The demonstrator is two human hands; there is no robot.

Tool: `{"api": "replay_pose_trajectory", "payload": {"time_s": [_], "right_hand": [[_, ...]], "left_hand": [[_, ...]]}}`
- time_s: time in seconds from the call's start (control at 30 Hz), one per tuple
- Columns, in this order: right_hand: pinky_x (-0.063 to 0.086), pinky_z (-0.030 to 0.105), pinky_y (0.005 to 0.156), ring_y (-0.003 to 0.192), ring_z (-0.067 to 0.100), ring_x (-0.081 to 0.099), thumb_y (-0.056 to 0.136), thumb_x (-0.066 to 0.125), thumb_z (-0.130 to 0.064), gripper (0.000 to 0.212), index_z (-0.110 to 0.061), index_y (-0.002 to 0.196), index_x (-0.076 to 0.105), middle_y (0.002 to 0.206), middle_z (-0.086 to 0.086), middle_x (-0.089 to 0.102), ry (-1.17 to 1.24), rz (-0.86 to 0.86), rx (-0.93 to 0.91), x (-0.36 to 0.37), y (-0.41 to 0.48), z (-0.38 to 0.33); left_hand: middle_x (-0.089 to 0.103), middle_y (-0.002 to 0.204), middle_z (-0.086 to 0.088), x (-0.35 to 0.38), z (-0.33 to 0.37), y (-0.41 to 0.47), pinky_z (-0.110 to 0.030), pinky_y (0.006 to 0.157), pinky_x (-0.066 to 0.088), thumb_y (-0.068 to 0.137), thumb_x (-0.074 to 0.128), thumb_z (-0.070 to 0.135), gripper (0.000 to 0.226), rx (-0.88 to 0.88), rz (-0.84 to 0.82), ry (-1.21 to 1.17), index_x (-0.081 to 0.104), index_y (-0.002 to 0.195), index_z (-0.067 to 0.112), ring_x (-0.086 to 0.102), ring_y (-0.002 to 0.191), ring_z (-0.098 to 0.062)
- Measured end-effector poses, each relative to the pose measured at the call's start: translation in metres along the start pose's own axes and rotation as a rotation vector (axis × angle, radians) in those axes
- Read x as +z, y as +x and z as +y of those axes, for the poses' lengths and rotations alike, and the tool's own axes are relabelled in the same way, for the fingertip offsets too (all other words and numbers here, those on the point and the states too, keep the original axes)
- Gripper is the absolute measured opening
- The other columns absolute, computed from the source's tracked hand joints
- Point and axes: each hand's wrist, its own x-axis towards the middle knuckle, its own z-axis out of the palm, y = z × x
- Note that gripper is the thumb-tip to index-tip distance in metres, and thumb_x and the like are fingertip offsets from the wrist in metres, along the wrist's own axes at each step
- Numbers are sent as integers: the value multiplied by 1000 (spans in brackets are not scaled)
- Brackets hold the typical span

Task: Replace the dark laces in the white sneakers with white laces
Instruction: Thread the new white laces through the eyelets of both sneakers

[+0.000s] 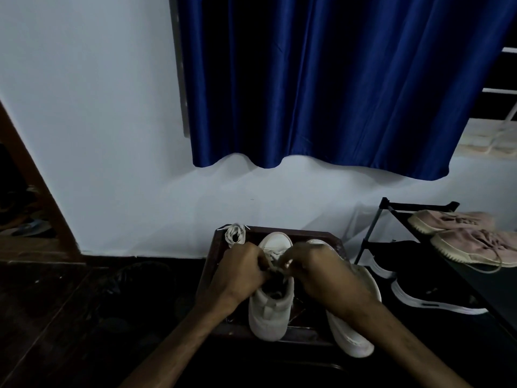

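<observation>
Forearms are stretched forward from the bottom edge and angled inward, so that the two hands are brought together over the throat of the left sneaker (270,312). The left hand (240,266) is turned back-up, with its knuckles raised and its fingers curled down and inward toward the shoe's opening. The right hand (316,266) is set opposite it in a mirrored pose, with the wrist bent slightly and the fingers folded toward the left hand. Both grips are closed tight: a pale lace (272,254) is pinched between the fingertips of each hand just above the tongue (the fingertips themselves are blurred, so the exact finger placement cannot be made out). The lace is seen threaded across the front of the left sneaker, beyond the knuckles.

The left sneaker is stood upright on a dark table (208,264), heel toward the camera and toe toward the wall (84,107). The right sneaker (352,337) is placed just beside it, partly covered by the right forearm, with its heel hanging past the table's near edge. A spare lace (235,233), white and bundled, is laid at the table's far left corner, apart from both hands.

A black rack (372,233) is positioned to the right, with pink shoes (458,222) on top and black shoes (436,298) below. A blue curtain (335,79) is hung above.
</observation>
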Motion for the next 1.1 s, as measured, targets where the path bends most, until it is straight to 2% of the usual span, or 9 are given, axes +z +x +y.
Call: {"api": "replay_pose_trajectory", "payload": {"time_s": [0.13, 0.27, 0.43, 0.6, 0.7, 0.77, 0.83, 0.97, 1.1], "right_hand": [[50, 30, 75, 83, 11, 62, 79, 75, -38, 24, -23, 95, 66, 89, -8, 67, 55, 36, 320, 10, 3, 17], [36, 22, 57, 75, 13, 60, 85, 68, -32, 12, -22, 82, 62, 82, -5, 64, 69, 143, 283, 33, 2, 0], [46, 38, 62, 81, 21, 60, 89, 59, -36, 16, -22, 84, 54, 91, -5, 56, 38, 169, 225, 46, 4, -7], [31, 26, 62, 82, 11, 57, 88, 62, -37, 14, -27, 92, 52, 96, -11, 54, 182, 192, 259, 51, 8, -8], [30, 25, 65, 81, 11, 59, 88, 63, -34, 13, -25, 93, 54, 97, -10, 54, 219, 230, 272, 60, 11, -8], [34, 25, 65, 76, 12, 60, 87, 65, -32, 12, -25, 90, 55, 94, -9, 55, 254, 267, 269, 64, 14, -9], [34, 24, 65, 75, 12, 60, 88, 65, -31, 11, -25, 89, 56, 93, -9, 56, 272, 276, 279, 68, 18, -10], [46, 29, 69, 74, 11, 60, 88, 66, -30, 12, -22, 89, 57, 94, -9, 58, 307, 289, 309, 76, 22, -8], [41, 18, 65, 71, 3, 55, 87, 64, -47, 23, -27, 86, 52, 85, -11, 59, 364, 319, 437, 81, 15, -5]], "left_hand": [[72, 82, 1, 9, 1, -8, -32, 69, 53, 77, 68, 32, 14, -22, 100, 66, 71, 85, 21, 68, 81, -19], [71, 88, -1, 21, -4, -14, -34, 71, 51, 82, 60, 41, 18, -74, 198, 141, 64, 92, 26, 67, 89, -27], [71, 89, -1, 20, -13, -15, -34, 70, 49, 82, 59, 45, 21, -99, 231, 173, 64, 95, 29, 67, 89, -27], [69, 73, 9, 8, -25, -18, -30, 63, 50, 77, 66, 32, 9, 13, 181, -16, 62, 80, 25, 66, 70, -12], [74, 86, 14, -5, -38, -9, -26, 47, 47, 84, 66, 24, 11, -28, 140, -490, 60, 76, 29, 65, 54, -17], [75, 94, 13, -4, -59, 14, -25, 49, 49, 92, 63, 18, 18, -64, 252, -600, 59, 80, 31, 69, 60, -18], [71, 107, 15, 7, -86, 45, -26, 72, 53, 93, 61, 17, 16, -17, 303, -311, 60, 97, 32, 70, 91, -12], [43, 150, 0, 40, -120, 89, -37, 110, 37, 96, 46, 37, 48, 94, -28, 72, 50, 139, 18, 39, 138, -20], [58, 125, 3, 59, -132, 90, -37, 92, 51, 86, 57, 43, 39, 171, 72, 180, 63, 121, 26, 47, 122, -18]]}}
